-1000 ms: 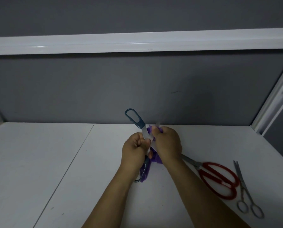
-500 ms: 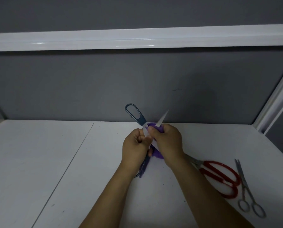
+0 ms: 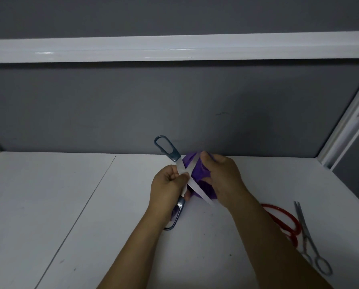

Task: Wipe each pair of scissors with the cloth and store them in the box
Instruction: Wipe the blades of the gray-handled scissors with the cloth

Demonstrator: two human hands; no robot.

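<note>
Purple cloth (image 3: 199,176) is bunched in the right hand (image 3: 223,177), whose fingers are curled round it. It is held against the blades of the teal-handled scissors (image 3: 175,156). These scissors are raised above the white table (image 3: 49,205) and are gripped at their crossing by the left hand (image 3: 167,189), with thumb and fingers closed about the pivot and the lower shank.

The pair is spread into an X. One handle loop is directed up and away to the left, and the other is directed down toward the person. Both blades are pointed to the right, one up into the cloth and one down toward the right wrist. The cloth is thus placed just right of the pivot, between the blades, with the right hand nearer the tips. A stroke outward along a blade's long axis is judged to be called for.

The red-handled scissors (image 3: 282,220) and the silver scissors (image 3: 307,236) are left on the table at the right, with the silver tips pointed away. No box is seen.
</note>
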